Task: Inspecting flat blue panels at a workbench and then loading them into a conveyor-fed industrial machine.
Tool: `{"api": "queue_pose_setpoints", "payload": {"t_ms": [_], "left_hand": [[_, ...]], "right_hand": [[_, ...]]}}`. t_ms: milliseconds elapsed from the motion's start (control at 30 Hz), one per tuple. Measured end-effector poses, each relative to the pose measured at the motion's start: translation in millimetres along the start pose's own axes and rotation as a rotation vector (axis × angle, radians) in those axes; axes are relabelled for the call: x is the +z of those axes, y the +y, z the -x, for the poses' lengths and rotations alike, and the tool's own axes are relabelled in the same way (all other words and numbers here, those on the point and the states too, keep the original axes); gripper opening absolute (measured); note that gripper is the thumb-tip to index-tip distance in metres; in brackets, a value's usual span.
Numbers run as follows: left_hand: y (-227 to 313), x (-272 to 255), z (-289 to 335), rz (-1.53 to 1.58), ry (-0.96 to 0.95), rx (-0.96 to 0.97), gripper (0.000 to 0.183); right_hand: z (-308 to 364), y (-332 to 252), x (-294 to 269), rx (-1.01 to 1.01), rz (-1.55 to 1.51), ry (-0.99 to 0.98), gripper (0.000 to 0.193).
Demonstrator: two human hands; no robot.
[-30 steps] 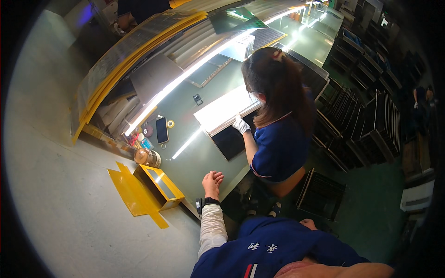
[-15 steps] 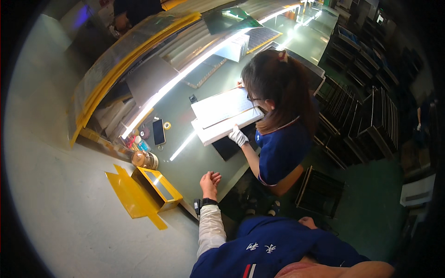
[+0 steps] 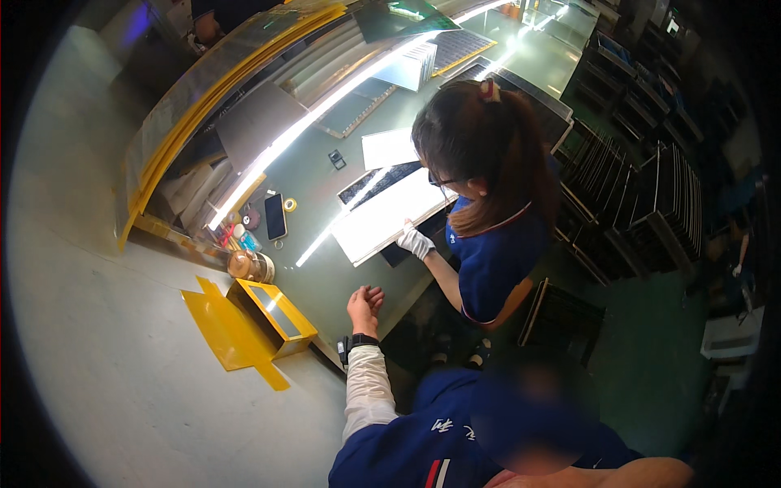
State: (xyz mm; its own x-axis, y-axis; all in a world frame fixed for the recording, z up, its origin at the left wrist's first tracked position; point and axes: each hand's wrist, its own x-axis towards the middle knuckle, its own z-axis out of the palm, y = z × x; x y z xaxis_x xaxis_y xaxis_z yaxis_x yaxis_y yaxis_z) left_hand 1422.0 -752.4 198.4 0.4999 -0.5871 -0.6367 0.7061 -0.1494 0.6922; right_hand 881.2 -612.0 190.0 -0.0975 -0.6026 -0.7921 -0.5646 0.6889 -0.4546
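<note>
My left hand [image 3: 366,311] rests near the table edge, palm up, with loosely curled fingers apart and nothing in them. A dark watch-like band [image 3: 355,342] is at that wrist, below a white sleeve [image 3: 368,392]. My right hand does not show; a blurred patch covers the front of my blue shirt. Beyond my left hand, a co-worker's white-gloved hand [image 3: 416,241] supports the near edge of a bright white panel [image 3: 382,224]. Behind it lie a dark panel [image 3: 355,193] and a smaller white sheet [image 3: 388,150].
A yellow box [image 3: 281,319] stands left of my hand. Along the glass table [image 3: 321,259] lie a phone [image 3: 276,216], a tape roll [image 3: 290,205] and a jar [image 3: 250,266]. A light tube [image 3: 286,146] runs behind. Dark racks [image 3: 651,220] stand at right.
The co-worker's white panel has come down lower and lies apart from the smaller white sheet, baring a dark panel. My left hand has barely moved. My right hand, partly visible before, no longer shows.
</note>
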Motion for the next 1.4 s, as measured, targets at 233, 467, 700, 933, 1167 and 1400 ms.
{"api": "queue_pose_setpoints", "payload": {"t_ms": [233, 467, 700, 933, 1167, 1400], "left_hand": [[-2, -5, 1, -0.021, 0.004, 0.020, 0.023], [0, -4, 5, -0.029, 0.014, 0.049, 0.022], [1, 1, 7, -0.027, 0.017, 0.040, 0.023], [0, -1, 4, -0.015, -0.005, 0.053, 0.023], [3, 0, 7, -0.037, -0.005, 0.032, 0.022], [3, 0, 7, -0.028, -0.009, 0.022, 0.023]], "right_hand": [[-1, 14, -6, -0.015, -0.036, -0.013, 0.020], [1, 14, -16, -0.115, 0.116, 0.003, 0.020], [0, 20, -20, -0.024, -0.027, 0.000, 0.021], [3, 23, -12, -0.066, 0.010, 0.036, 0.023], [6, 27, -11, -0.071, 0.035, 0.037, 0.025], [-1, 32, -10, -0.037, 0.028, 0.033, 0.025]]}}
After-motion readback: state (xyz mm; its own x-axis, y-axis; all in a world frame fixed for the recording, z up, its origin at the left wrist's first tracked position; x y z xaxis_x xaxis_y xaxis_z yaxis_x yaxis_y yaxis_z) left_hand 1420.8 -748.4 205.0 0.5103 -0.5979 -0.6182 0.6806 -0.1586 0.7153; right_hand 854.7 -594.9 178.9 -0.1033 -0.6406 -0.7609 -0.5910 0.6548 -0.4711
